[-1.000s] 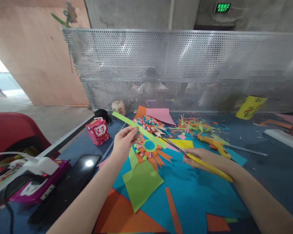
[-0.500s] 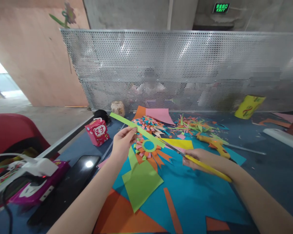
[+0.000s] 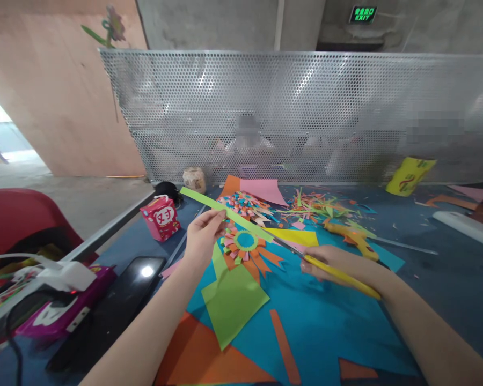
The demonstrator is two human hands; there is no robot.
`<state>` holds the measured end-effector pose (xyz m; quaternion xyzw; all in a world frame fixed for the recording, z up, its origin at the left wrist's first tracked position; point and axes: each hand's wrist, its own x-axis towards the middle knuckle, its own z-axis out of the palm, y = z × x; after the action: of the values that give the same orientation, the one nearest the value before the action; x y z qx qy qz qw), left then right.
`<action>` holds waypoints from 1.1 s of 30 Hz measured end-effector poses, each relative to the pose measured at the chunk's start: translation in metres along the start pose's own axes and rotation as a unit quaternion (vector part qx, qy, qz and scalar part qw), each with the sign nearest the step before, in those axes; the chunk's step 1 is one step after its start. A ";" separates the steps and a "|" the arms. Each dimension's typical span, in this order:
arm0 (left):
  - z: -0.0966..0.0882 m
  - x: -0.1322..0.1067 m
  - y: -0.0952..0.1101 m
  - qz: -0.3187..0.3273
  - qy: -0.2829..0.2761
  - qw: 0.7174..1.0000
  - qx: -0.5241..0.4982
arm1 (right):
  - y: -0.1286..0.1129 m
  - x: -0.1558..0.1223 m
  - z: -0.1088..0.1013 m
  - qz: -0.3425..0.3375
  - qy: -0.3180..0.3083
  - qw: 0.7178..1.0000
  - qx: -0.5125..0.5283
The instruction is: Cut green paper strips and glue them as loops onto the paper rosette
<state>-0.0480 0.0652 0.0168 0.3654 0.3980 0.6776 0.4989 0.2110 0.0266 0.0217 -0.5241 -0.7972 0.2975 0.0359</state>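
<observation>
My left hand (image 3: 202, 234) pinches a long light-green paper strip (image 3: 209, 202) and holds it slanting above the table. My right hand (image 3: 333, 262) grips yellow-handled scissors (image 3: 338, 273), whose blades meet the strip's lower right end. Under the strip lies a paper flower (image 3: 244, 244) of orange, pink and green with a blue middle, on a big blue sheet (image 3: 326, 321). A larger light-green sheet (image 3: 231, 303) hangs down from the strip's near side onto the blue sheet.
A second paper flower (image 3: 243, 205), pink paper (image 3: 265, 190) and a heap of scraps (image 3: 317, 206) lie farther back. A yellow glue gun (image 3: 352, 236), a pink carton (image 3: 161, 217), a black phone (image 3: 139, 276) and a perforated metal screen (image 3: 306, 118) surround the work area.
Almost nothing differs; the scissors' blades have closed a little further along the strip's end, and the view has shifted slightly.
</observation>
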 end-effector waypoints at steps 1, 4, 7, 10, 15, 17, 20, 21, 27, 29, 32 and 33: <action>0.000 0.000 0.000 -0.001 0.000 1.000 0.001 | 0.000 0.000 0.000 0.001 0.001 1.000 0.001; 0.001 0.000 -0.001 -0.003 -0.004 1.000 0.003 | -0.001 0.000 0.000 0.004 -0.001 1.000 0.006; 0.000 0.000 -0.001 -0.005 -0.007 1.000 0.005 | -0.003 0.000 -0.001 0.010 -0.005 1.000 0.006; 0.000 0.000 -0.001 -0.003 -0.004 1.000 0.006 | -0.004 0.000 -0.001 0.019 -0.004 1.000 -0.008; 0.000 0.001 -0.001 -0.001 -0.002 1.000 0.013 | -0.004 0.000 0.000 0.030 -0.006 1.000 0.007; 0.000 0.001 -0.001 0.002 -0.003 1.000 0.016 | -0.003 0.001 0.000 0.036 -0.005 0.999 0.008; 0.000 0.001 -0.001 0.006 0.000 1.000 0.019 | -0.001 0.002 0.001 0.043 -0.009 0.999 0.017; 0.000 0.000 -0.001 0.007 0.002 1.000 0.021 | -0.001 0.002 0.002 0.044 -0.006 0.999 0.016; 0.000 0.000 -0.001 0.010 0.003 0.999 0.034 | -0.003 0.000 0.000 0.054 -0.007 0.998 0.020; 0.000 0.001 -0.001 0.012 0.004 0.999 0.040 | -0.005 0.000 -0.001 0.062 -0.008 0.998 0.022; -0.001 0.001 -0.001 0.016 0.006 0.999 0.051 | -0.007 -0.002 -0.003 0.088 -0.007 0.996 0.021; -0.001 0.001 -0.001 0.019 0.008 0.998 0.055 | -0.008 -0.003 -0.003 0.091 -0.007 0.996 0.024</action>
<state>-0.0483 0.0665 0.0153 0.3946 0.4316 0.6667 0.4620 0.2067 0.0237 0.0292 -0.5911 -0.7393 0.3220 0.0157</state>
